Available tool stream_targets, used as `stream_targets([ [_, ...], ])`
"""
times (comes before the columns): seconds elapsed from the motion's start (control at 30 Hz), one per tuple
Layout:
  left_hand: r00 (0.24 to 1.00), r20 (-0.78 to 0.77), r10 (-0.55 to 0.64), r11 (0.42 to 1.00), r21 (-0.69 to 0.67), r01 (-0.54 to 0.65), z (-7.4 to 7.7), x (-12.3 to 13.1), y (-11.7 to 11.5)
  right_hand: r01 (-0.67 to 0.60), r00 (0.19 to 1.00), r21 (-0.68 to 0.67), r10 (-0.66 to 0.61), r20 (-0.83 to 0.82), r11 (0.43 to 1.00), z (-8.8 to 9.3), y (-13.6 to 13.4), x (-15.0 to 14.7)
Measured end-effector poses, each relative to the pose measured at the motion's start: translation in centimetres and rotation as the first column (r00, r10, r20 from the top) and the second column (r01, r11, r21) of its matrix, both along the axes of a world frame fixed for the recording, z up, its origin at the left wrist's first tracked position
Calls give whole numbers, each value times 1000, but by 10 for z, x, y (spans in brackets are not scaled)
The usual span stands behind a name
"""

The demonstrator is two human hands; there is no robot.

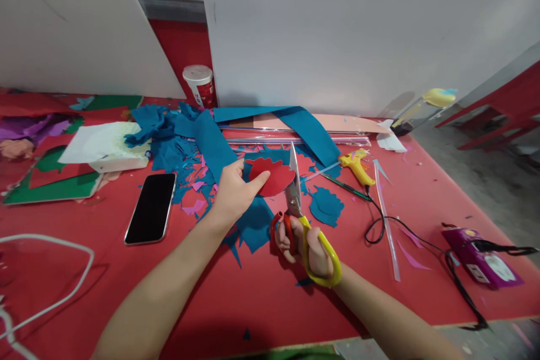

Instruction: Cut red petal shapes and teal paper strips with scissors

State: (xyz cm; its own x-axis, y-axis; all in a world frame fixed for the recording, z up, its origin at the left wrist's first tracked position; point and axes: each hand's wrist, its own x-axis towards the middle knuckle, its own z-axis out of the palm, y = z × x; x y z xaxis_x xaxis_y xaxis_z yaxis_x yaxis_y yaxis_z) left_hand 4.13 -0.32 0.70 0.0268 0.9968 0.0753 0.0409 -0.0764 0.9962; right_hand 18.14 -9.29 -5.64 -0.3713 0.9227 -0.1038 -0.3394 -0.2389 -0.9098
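Between its thumb and fingers, my left hand (236, 188) pinches a red paper cutout (272, 178) with a wavy upper edge. Wrapped through the handles of the scissors (294, 199), my right hand (310, 242) points the blades upward. One handle loop is yellow, the other red-orange. The blades meet the right end of the red cutout. Blue paper (255, 222) lies beneath my left hand. A scalloped blue cutout (326, 206) rests right of the scissors, and paler red paper pieces show partly behind the blades.
A phone (151, 208) lies to the left, near crumpled blue paper (164, 132) and scraps. On the right are a yellow glue gun (358, 167), a clear glue stick (386, 222) and a purple power box (481, 256) with a cable. A lidded cup (199, 85) stands by the wall.
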Motion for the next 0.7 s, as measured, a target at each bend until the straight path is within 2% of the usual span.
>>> stream_targets([
  [0.7, 975, -221, -38, 995, 84, 58, 7, -13, 5, -30, 997, -75, 24, -76, 997, 0, -1, 1],
])
